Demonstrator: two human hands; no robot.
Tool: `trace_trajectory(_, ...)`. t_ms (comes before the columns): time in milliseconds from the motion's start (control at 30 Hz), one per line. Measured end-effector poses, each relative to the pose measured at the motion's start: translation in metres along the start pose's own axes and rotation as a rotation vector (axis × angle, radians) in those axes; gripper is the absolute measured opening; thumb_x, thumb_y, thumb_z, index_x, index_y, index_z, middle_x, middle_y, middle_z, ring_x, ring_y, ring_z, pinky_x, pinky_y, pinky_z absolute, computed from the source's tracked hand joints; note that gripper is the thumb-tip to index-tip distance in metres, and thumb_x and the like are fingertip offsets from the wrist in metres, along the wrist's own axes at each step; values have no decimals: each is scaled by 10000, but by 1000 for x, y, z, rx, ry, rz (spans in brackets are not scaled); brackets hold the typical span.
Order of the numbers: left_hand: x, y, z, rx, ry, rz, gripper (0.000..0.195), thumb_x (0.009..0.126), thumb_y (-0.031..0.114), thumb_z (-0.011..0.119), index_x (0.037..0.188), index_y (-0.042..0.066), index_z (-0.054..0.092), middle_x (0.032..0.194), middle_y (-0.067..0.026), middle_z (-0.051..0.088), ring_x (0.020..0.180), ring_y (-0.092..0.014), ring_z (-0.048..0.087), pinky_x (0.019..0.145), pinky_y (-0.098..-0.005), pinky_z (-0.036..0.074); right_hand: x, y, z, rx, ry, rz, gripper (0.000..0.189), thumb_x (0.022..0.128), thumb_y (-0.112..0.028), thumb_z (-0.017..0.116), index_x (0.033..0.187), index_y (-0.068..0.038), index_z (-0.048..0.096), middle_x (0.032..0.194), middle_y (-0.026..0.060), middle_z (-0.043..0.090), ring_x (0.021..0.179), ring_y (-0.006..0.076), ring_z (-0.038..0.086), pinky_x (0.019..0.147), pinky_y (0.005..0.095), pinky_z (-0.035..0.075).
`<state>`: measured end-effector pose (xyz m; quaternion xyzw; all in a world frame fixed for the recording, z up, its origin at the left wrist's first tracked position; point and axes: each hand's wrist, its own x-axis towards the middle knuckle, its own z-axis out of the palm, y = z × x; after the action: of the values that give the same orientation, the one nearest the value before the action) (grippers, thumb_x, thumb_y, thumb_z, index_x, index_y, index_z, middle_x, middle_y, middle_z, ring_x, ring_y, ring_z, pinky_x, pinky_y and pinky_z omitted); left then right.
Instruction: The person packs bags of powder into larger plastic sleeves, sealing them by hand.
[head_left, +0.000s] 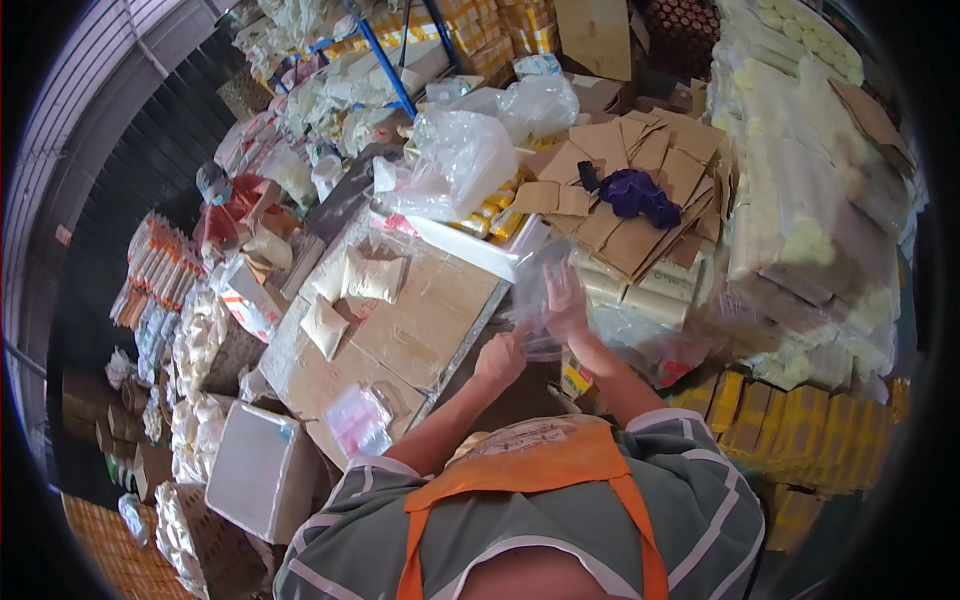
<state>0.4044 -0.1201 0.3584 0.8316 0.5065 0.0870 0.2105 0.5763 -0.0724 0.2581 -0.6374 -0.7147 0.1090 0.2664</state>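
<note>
My left hand (501, 361) is raised beyond the right edge of the cardboard-covered table (420, 330), its fingers curled at the lower part of a clear plastic bag (531, 289). The bag is blurred. My right hand (564, 304) has its fingers spread against or inside the same bag; I cannot tell which. On the table, filled pale pillow-shaped bags (373, 276) lie toward the far left, one of them (324, 328) nearer me. A stack of clear and pink plastic bags (358, 420) rests at the table's near edge.
Flattened cardboard (600, 217) with a purple cloth (641, 199) lies beyond my right hand, above plastic rolls (656, 300). Wrapped rolls (795, 225) are piled at right, over yellow-taped cartons (795, 427). A grey-white box (255, 469) stands at left. A co-worker (236, 206) sits at far left.
</note>
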Motion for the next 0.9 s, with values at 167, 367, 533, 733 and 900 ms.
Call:
trace_trajectory(167, -14, -5, -12, -27, 105, -131, 520, 855, 106, 437, 1374, 127, 392, 831, -288, 635, 763, -449, 631, 699, -538, 510, 33, -45, -8, -297, -78, -183, 572, 784, -248, 609, 1286, -24, 452, 1310, 222, 456, 1140, 383, 496, 901, 462, 435)
trace_trajectory(367, -11, -46, -15, -30, 311, -172, 572, 852, 152, 493, 1396, 67, 338, 813, -293, 631, 752, -448, 625, 688, -527, 508, 117, -97, 16, -299, -228, -176, 510, 807, -303, 596, 1247, -63, 496, 1306, 210, 506, 1236, 352, 458, 942, 483, 419)
trace_trajectory(533, -52, -89, -47, -228, 321, -406, 497, 830, 120, 477, 1315, 15, 443, 885, -316, 612, 794, -471, 594, 716, -531, 478, 61, -231, -74, 89, -437, -46, 406, 907, -200, 450, 1276, -36, 490, 1352, 230, 447, 1206, 294, 504, 1008, 406, 390)
trace_trajectory(733, -81, -173, -24, -173, 198, -513, 268, 829, 125, 479, 1015, -22, 604, 932, -280, 642, 895, -439, 626, 788, -492, 511, 5, -175, 126, -256, -591, -266, 371, 890, -185, 481, 1248, -105, 541, 1199, 193, 581, 1095, 319, 574, 910, 399, 459)
trace_trajectory(900, -146, -235, -18, -192, 266, -610, 237, 812, 134, 494, 881, -30, 651, 900, -281, 646, 882, -422, 639, 765, -474, 527, -18, -244, 118, -376, -974, -493, 244, 868, -162, 497, 961, -53, 694, 999, 160, 677, 935, 304, 653, 799, 408, 513)
